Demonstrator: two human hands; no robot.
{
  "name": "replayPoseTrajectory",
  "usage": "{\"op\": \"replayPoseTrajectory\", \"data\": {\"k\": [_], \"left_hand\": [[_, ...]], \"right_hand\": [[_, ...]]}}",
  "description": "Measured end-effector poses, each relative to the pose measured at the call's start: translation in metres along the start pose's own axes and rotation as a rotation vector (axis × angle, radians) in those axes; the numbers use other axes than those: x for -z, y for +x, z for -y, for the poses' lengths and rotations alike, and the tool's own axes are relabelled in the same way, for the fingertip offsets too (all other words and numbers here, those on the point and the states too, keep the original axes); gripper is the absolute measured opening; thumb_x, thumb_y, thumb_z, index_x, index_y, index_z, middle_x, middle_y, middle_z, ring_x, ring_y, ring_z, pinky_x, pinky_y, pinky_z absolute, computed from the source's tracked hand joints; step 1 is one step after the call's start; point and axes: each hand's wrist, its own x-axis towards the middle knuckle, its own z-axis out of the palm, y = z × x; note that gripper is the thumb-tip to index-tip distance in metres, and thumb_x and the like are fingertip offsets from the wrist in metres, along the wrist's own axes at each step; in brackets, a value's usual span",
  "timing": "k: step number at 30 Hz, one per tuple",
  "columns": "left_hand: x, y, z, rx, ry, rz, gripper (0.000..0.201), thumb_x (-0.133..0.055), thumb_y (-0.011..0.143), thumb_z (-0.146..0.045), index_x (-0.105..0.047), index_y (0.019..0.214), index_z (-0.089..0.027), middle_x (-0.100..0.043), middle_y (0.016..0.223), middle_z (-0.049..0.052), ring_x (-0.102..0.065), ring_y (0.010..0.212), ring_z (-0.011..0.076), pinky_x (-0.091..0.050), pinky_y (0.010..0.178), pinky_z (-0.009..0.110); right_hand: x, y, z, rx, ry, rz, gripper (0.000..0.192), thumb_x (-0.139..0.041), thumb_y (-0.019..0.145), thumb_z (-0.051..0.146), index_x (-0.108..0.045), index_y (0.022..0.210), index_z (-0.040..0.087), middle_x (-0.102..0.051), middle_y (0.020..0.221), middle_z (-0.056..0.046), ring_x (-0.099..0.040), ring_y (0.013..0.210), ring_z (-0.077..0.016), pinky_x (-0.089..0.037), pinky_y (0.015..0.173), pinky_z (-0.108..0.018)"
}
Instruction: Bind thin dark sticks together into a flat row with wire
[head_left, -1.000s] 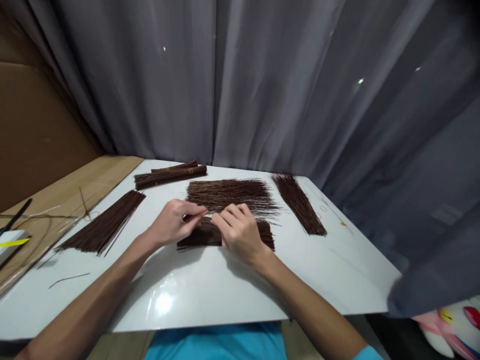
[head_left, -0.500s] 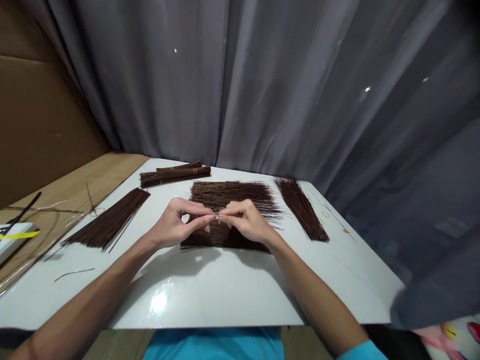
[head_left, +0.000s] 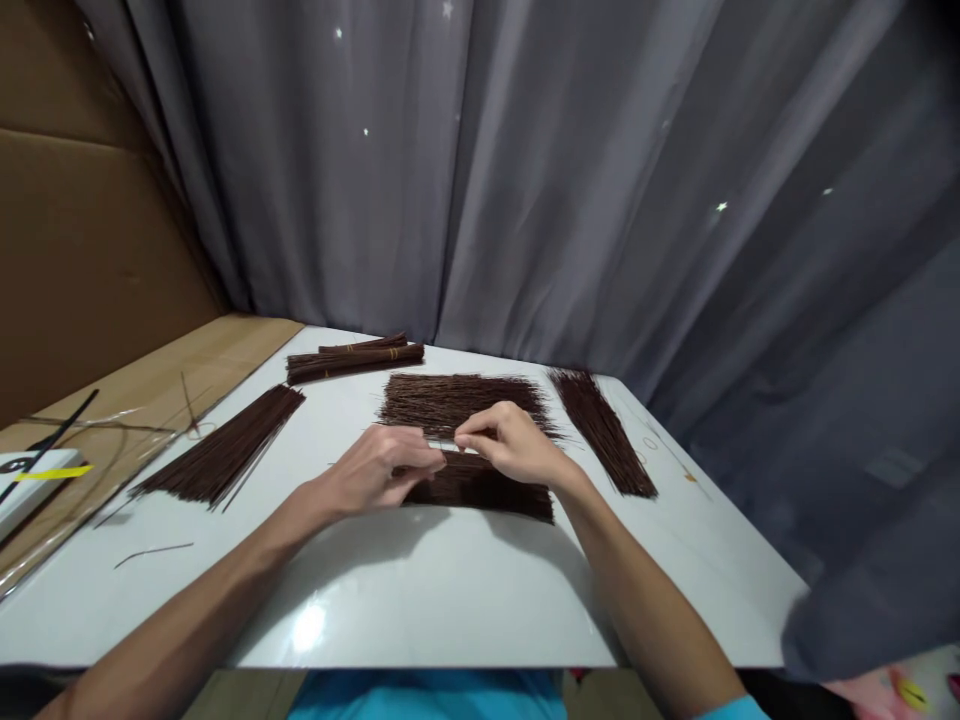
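Observation:
Over the middle of the table, my left hand (head_left: 385, 468) is turned knuckles-up, thumb and fingers pinched together. Facing it, my right hand (head_left: 510, 440) pinches with thumb and forefinger. A thin, light bit shows between the two sets of fingertips, too small to name. Below them lies a front bundle of thin dark-brown sticks (head_left: 487, 490), partly covered by my left hand. Just behind it is a rear bundle of the same sticks (head_left: 457, 400), its right ends ragged.
A fanned bundle of sticks (head_left: 225, 445) lies at left, another bundle (head_left: 604, 435) at right. Tied bundles (head_left: 356, 360) sit at the back. Loose sticks (head_left: 154, 551) are at front left. Cardboard (head_left: 97, 230) stands left, with a white box (head_left: 37, 478) near it. A grey curtain (head_left: 525, 180) hangs behind.
My left hand has rolled over, knuckles up, and moved slightly lower. The fingertips of both hands have drawn a little apart. A strip of table now shows between the front and rear bundles.

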Motion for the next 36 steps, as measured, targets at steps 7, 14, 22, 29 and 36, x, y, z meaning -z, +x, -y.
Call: {"op": "replayPoseTrajectory", "data": {"k": [7, 14, 22, 29, 36], "left_hand": [[0.004, 0.006, -0.007, 0.314, -0.371, -0.203, 0.034, -0.066, 0.102, -0.038, -0.086, 0.086, -0.017, -0.08, 0.081, 0.01, -0.069, 0.071, 0.0193, -0.052, 0.063, 0.028], [-0.008, 0.006, 0.008, 0.449, -0.402, -0.181, 0.032, -0.065, 0.101, -0.034, -0.084, 0.085, -0.015, -0.078, 0.079, 0.006, -0.067, 0.071, 0.0169, -0.05, 0.064, 0.025], [-0.012, 0.007, 0.013, 0.543, -0.613, -0.164, 0.037, -0.072, 0.098, -0.046, -0.084, 0.085, -0.013, -0.061, 0.058, 0.001, -0.043, 0.048, 0.0087, -0.033, 0.044, 0.021], [-0.015, 0.008, 0.014, 0.585, -0.597, -0.054, 0.041, -0.067, 0.101, -0.047, -0.081, 0.087, -0.012, -0.059, 0.059, 0.001, -0.043, 0.049, 0.0089, -0.031, 0.046, 0.022], [-0.03, 0.009, 0.015, 0.621, -0.498, -0.2, 0.032, -0.066, 0.102, -0.047, -0.072, 0.097, -0.015, -0.073, 0.081, 0.005, -0.061, 0.069, 0.0155, -0.045, 0.061, 0.025]], "right_hand": [[-0.025, -0.006, -0.015, -0.032, 0.539, 0.123, 0.041, -0.07, 0.099, 0.051, -0.075, 0.081, 0.015, -0.05, 0.059, 0.004, -0.04, 0.056, -0.0113, -0.03, 0.055, -0.027], [-0.048, -0.009, -0.011, -0.098, 0.473, -0.015, 0.032, -0.062, 0.103, 0.037, -0.074, 0.082, 0.016, -0.06, 0.062, 0.002, -0.052, 0.058, -0.0128, -0.04, 0.058, -0.025], [-0.058, -0.012, -0.014, -0.065, 0.238, -0.222, 0.023, -0.061, 0.105, 0.028, -0.08, 0.095, 0.02, -0.08, 0.093, -0.004, -0.068, 0.08, -0.0179, -0.045, 0.074, -0.027], [-0.061, -0.02, -0.018, -0.041, -0.304, -0.163, 0.021, -0.055, 0.11, 0.023, -0.074, 0.101, 0.023, -0.079, 0.093, -0.003, -0.069, 0.079, -0.0179, -0.03, 0.067, -0.029], [-0.07, -0.021, -0.017, -0.011, -0.515, -0.12, 0.017, -0.057, 0.102, 0.008, -0.068, 0.105, 0.021, -0.078, 0.097, -0.005, -0.069, 0.078, -0.0195, -0.021, 0.062, -0.034]]}}
